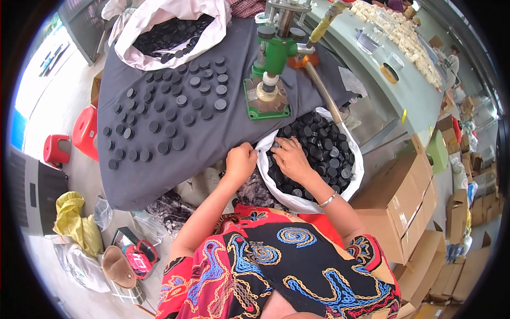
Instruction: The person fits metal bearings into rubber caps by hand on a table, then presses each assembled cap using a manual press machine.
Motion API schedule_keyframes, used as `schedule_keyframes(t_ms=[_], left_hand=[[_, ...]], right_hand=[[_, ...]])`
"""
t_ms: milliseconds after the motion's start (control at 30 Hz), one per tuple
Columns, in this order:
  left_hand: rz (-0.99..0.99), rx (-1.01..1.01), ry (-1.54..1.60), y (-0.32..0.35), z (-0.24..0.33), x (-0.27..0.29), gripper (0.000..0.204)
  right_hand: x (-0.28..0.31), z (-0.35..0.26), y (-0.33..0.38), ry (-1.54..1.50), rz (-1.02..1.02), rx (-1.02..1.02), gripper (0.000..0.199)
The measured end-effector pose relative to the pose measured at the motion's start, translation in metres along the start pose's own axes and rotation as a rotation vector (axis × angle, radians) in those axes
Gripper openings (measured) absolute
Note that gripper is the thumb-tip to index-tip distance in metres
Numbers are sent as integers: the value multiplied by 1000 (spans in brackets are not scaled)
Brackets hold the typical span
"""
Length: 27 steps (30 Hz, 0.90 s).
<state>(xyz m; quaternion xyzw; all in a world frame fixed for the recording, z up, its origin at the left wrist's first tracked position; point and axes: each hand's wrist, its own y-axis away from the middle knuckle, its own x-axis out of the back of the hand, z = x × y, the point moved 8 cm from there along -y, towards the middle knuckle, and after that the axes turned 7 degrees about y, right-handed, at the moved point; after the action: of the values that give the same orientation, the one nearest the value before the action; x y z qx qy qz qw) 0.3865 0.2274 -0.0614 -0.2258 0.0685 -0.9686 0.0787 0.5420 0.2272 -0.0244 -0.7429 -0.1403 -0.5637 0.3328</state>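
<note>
a green press point(271, 58) stands on the desk point(125, 183), one o'clock from the left hand point(241, 162), whose curled grip i cannot read; at three, round black caps point(332, 162) fill a white sack point(357, 175) under the right hand point(291, 159), grip spread

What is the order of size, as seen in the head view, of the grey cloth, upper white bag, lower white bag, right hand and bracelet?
1. Grey cloth
2. Upper white bag and lower white bag: too alike to rank
3. Right hand
4. Bracelet
</note>
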Motion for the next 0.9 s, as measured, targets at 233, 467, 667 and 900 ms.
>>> schedule_keyframes(t_ms=[233, 467, 667, 900], left_hand=[[-164, -190, -445, 0, 41, -19, 25], [-18, 10, -33, -6, -6, -8, 17], [-32, 95, 155, -5, -13, -5, 20], [303, -349, 131, -3, 61, 80, 4]], right_hand=[[2, 8, -5, -66, -104, -67, 19], [5, 4, -4, -42, 41, -15, 21], [-13, -2, -20, -74, -105, 98, 23], [65, 26, -42, -407, 249, -105, 13]])
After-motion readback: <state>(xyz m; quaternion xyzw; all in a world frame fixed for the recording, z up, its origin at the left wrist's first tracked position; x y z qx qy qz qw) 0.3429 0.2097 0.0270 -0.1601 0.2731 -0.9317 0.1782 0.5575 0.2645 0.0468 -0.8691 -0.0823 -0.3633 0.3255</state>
